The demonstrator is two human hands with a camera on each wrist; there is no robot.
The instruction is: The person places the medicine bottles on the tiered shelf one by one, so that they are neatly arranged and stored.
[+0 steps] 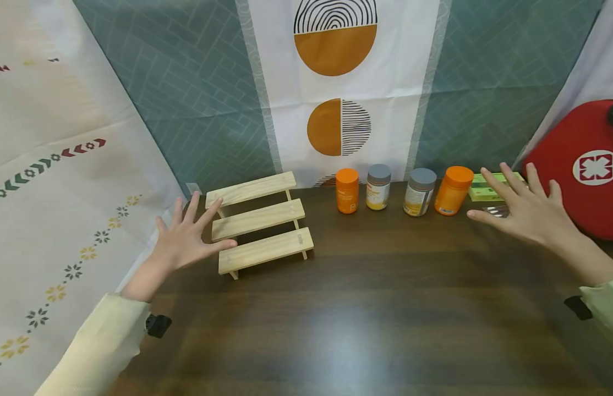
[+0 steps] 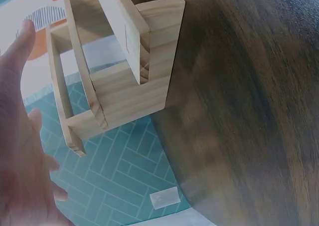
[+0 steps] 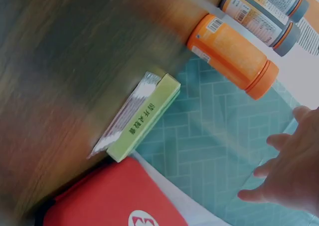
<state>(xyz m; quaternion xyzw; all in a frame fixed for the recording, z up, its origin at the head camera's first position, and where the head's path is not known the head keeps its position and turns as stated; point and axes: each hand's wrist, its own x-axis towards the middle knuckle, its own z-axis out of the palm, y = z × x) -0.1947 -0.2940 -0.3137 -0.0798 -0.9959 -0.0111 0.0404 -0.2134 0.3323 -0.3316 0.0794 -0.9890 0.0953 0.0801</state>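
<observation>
My left hand (image 1: 180, 240), fingers spread, hovers at the left end of a three-tier pale wooden stand (image 1: 267, 250), the thumb overlapping its front step in the head view. In the left wrist view the stand's side panel (image 2: 162, 41) faces the camera, and nothing is in the hand. On the right, my other hand (image 1: 534, 212) is spread and holds nothing. Behind it lie a green medicine box (image 3: 144, 118) and a silvery packet (image 3: 127, 111), partly covered by the fingers in the head view. Just left of that hand stands an orange bottle (image 1: 452, 192).
Two grey-capped bottles (image 1: 378, 188) and another orange bottle (image 1: 347, 192) line the back of the dark wooden table (image 1: 386, 319). A red bag with a white cross emblem (image 1: 574, 203) stands at the right. Patterned cloth (image 1: 202, 82) hangs behind and at the left.
</observation>
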